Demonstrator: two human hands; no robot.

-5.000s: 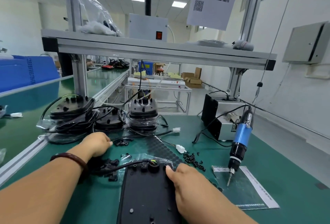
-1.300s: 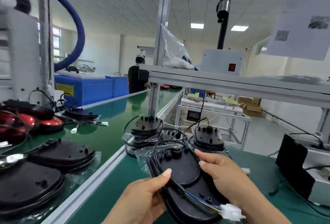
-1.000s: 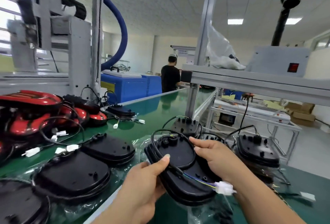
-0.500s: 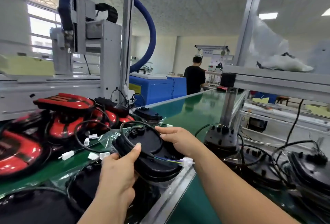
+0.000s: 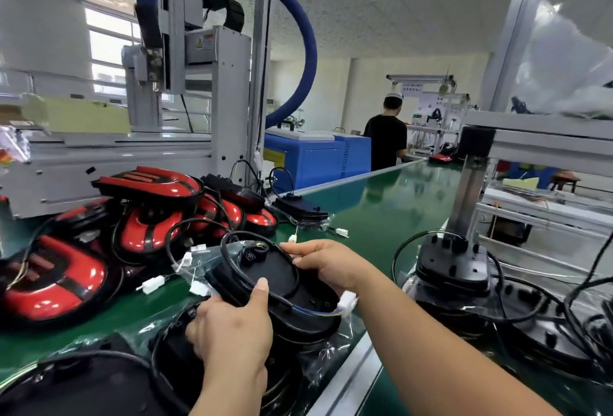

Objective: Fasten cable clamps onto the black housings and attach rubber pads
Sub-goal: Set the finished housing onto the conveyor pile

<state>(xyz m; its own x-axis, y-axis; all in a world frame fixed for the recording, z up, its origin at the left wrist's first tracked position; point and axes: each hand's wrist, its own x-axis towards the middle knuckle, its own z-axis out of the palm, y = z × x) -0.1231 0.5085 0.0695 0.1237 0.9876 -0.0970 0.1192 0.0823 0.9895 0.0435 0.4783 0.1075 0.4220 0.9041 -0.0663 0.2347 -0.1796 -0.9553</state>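
Observation:
I hold one black oval housing (image 5: pixel 282 286) in both hands, low over the green conveyor belt (image 5: pixel 371 213) at my left. My left hand (image 5: pixel 232 332) grips its near end, thumb on top. My right hand (image 5: pixel 326 264) grips the far right edge. A black cable loops over the housing's top and ends in a white connector (image 5: pixel 346 303) by my right wrist. Other black housings (image 5: pixel 212 362) in clear plastic lie right under it.
Red and black shells (image 5: pixel 146 216) with loose cables are piled on the belt to the left. More black housings (image 5: pixel 451 266) with cables stand stacked on the table to the right. An aluminium rail (image 5: pixel 348 379) divides belt from table. A person (image 5: pixel 386 137) stands far down the line.
I lifted the housing off the work table, turned left and carried it over the conveyor. It now sits lower, just above the bagged black housings there.

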